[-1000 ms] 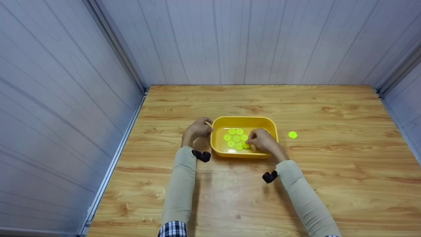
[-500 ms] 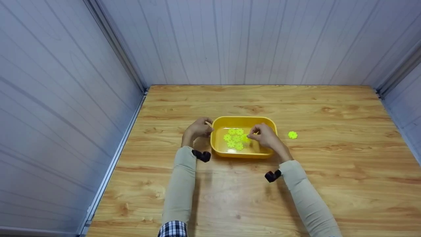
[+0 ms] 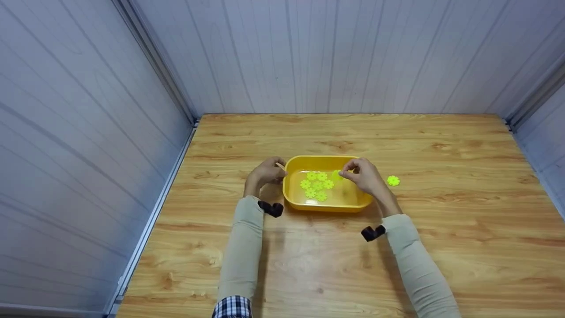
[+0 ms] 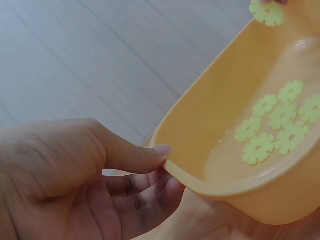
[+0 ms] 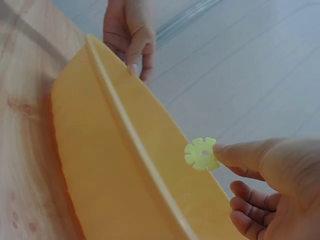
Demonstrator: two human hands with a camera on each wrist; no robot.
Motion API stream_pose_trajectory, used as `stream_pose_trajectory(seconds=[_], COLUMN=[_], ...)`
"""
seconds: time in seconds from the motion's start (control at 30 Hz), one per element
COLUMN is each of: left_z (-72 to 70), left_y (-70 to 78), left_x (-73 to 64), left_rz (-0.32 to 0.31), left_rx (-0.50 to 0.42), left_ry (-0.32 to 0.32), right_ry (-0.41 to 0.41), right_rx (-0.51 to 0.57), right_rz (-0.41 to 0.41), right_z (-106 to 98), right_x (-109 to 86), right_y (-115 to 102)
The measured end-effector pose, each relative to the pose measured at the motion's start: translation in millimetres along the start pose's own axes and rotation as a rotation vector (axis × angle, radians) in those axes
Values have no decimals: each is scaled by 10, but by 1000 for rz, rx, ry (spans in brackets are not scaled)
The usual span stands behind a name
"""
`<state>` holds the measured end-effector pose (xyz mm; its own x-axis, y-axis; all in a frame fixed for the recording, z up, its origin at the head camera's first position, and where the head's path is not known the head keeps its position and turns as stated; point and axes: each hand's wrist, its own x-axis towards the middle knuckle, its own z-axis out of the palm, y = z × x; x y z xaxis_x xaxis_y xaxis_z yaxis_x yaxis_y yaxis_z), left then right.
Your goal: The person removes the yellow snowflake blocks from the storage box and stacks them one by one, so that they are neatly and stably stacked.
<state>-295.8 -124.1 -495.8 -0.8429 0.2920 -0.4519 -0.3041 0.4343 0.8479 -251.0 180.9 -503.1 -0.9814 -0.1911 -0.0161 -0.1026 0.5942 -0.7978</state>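
Note:
A yellow plastic basin (image 3: 326, 207) stands on the wooden table. My left hand (image 3: 265, 172) pinches its left rim, thumb on top and fingers curled beneath, as the left wrist view shows. Between thumb and finger of my right hand (image 3: 364, 177) is a yellow-green flower-shaped disc (image 5: 201, 154) with notched edges and a centre hole. That hand is raised over the right part of the basin. Several matching discs (image 4: 282, 116) lie flat in a cluster on the basin's floor. One more loose disc (image 3: 393, 180) lies on the table, right of the basin.
The wooden table (image 3: 318, 265) stretches out around the basin. Pale panelled walls (image 3: 309, 57) rise behind it and at both sides. A dark wrist camera (image 3: 270, 209) sits at the left cuff, another dark wrist camera (image 3: 373, 233) at the right.
My right hand has lifted a disc off the cluster and moved up and to the right with it. My left hand keeps its place on the rim.

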Motion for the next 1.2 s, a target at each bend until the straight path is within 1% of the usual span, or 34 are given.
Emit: stream_pose_trajectory(seconds=[0.3, 0.5, 0.63, 0.8, 1.03, 1.2], left_z=[-13, -13, -15, -18, -15, -11], left_y=[4, 16, 14, 5, -2, -4], left_x=[16, 11, 11, 16, 10, 5], left_rz=[-9, -13, -7, -5, -7, -20], left_rx=[-1, 3, 9, 3, -5, -2], left_ry=[7, 9, 9, 6, -1, 3], right_ry=[70, 95, 112, 130, 140, 168], right_rx=[56, 102, 112, 113, 165, 199], right_rz=[31, 81, 91, 101, 108, 145], right_z=[-166, -284, -359, -436, -516, -551], right_x=[-10, -25, -40, -58, -91, -115], right_y=[57, 110, 153, 231, 375, 481])
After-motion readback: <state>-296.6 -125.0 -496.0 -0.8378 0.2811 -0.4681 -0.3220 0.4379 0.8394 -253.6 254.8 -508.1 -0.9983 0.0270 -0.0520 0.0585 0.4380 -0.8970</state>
